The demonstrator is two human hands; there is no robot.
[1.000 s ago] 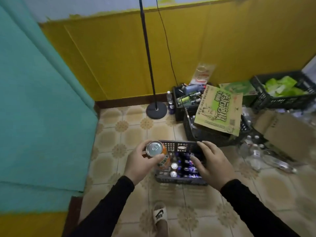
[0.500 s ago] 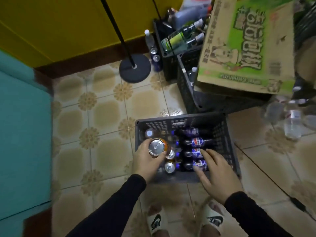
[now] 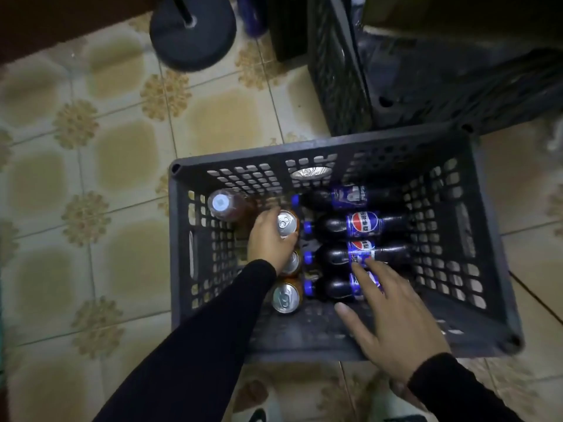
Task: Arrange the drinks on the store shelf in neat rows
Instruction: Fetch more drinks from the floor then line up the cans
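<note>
Crate (image 3: pixel 487 306), grey, on tiled floor. Contents: cola bottles (image 3: pixel 362 223), four, lying in its right half; cans, three visible, in a column at centre-left; tea bottle (image 3: pixel 224 204), one, far-left corner. Left hand (image 3: pixel 269 239) grips the far can (image 3: pixel 286 223); lift straight up. Right hand (image 3: pixel 393 324) spread, fingertips on nearest bottles.

You're working in dim, flat light; the can tops (image 3: pixel 285 295) catch small glints, the crate (image 3: pixel 493 330) interior sinks into shadow, your floor tiles (image 3: pixel 128 166) smear softly, and the wide lens bends everything outward at the edges
</note>
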